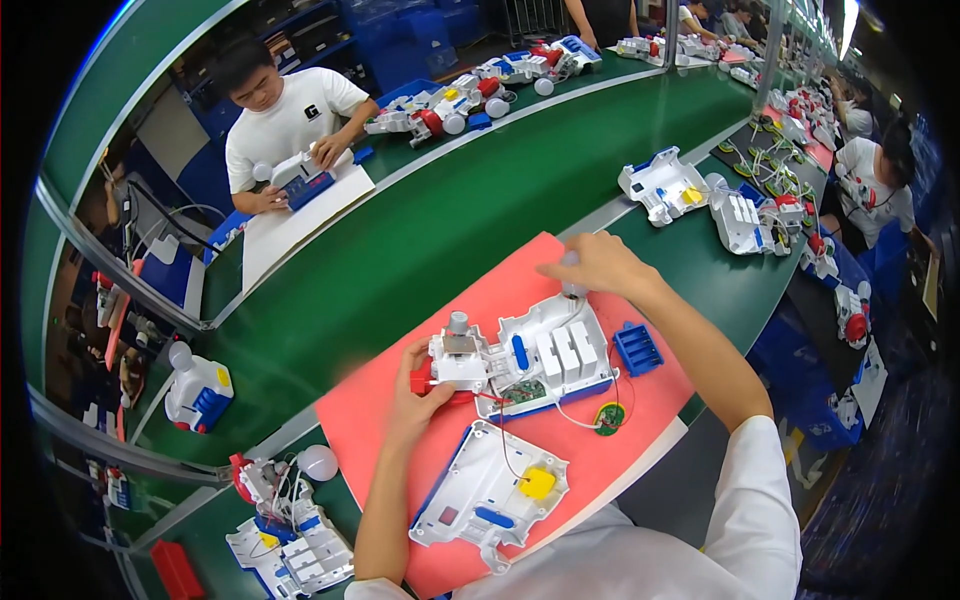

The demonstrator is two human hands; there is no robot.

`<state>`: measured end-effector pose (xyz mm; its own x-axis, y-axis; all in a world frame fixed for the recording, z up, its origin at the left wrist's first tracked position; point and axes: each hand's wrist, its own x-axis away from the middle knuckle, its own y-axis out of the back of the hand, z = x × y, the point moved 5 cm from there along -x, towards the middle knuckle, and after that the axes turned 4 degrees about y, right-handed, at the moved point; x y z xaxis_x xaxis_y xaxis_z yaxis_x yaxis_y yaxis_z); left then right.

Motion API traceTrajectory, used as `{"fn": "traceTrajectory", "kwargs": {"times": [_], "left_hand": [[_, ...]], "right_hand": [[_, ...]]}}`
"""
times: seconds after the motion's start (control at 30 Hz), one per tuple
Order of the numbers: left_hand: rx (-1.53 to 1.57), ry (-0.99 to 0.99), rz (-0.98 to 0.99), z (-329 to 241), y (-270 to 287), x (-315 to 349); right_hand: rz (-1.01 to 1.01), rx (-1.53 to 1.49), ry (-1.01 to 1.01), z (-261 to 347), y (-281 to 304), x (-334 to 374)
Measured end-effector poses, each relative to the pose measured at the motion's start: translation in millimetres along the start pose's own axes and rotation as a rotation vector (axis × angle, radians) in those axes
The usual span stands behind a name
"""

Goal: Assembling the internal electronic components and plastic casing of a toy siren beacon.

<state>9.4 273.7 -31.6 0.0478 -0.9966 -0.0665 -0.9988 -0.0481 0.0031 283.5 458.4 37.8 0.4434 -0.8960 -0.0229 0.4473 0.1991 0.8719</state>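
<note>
A white plastic toy housing (pixel 570 350) lies opened on a red mat (pixel 380 370), its inside facing up. In it are white compartments, a blue clip and a green circuit board (pixel 524 391). My left hand (pixel 408 395) is closed round the housing's left end, by a red part. At the upper right corner my right hand (pixel 612 265) has its fingers closed on a greyish round wheel (pixel 572 276), partly hidden by them. Nearer me lies the matching half shell (pixel 485 490) with a yellow round part (pixel 537 483), joined by a thin wire. A round green board (pixel 609 418) hangs on wires beside the housing.
A blue slotted tray (pixel 637 349) sits right of the housing. Beyond runs a green conveyor belt (pixel 440 260) with a white toy (pixel 197 392) on it. More opened toys (pixel 300 550) and a red bin (pixel 177 570) are at left. Across the belt, a co-worker (pixel 290 130) handles another toy.
</note>
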Motion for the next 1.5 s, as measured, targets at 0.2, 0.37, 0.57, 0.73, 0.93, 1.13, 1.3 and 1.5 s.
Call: {"fn": "traceTrajectory", "kwargs": {"times": [0.2, 0.37, 0.57, 0.73, 0.93, 1.13, 1.3, 1.5], "left_hand": [[0.029, -0.019, -0.008, 0, -1, 1], [0.011, -0.041, 0.002, 1, 1, 0], [0.006, -0.049, -0.003, 1, -1, 1], [0.001, -0.035, 0.006, 2, -2, -2], [0.054, 0.030, 0.131, -18, -2, 0], [-0.280, -0.087, 0.063, -54, -37, -21], [-0.562, -0.292, 0.059, -97, -62, -9], [-0.525, -0.389, -0.005, -95, -64, -6]], "right_hand": [[0.096, 0.069, -0.103, 2, 3, -2], [0.141, 0.208, -0.093, 8, -4, -11], [0.144, 0.347, -0.033, 5, -11, -25], [0.071, 0.355, 0.012, -2, -25, -18], [-0.335, 0.417, 0.172, 12, -37, -3], [-0.464, 0.453, 0.140, -1, -9, 23], [0.114, -0.373, 0.657, 88, 10, 73], [0.176, -0.575, 0.540, 81, -14, 73]]}}
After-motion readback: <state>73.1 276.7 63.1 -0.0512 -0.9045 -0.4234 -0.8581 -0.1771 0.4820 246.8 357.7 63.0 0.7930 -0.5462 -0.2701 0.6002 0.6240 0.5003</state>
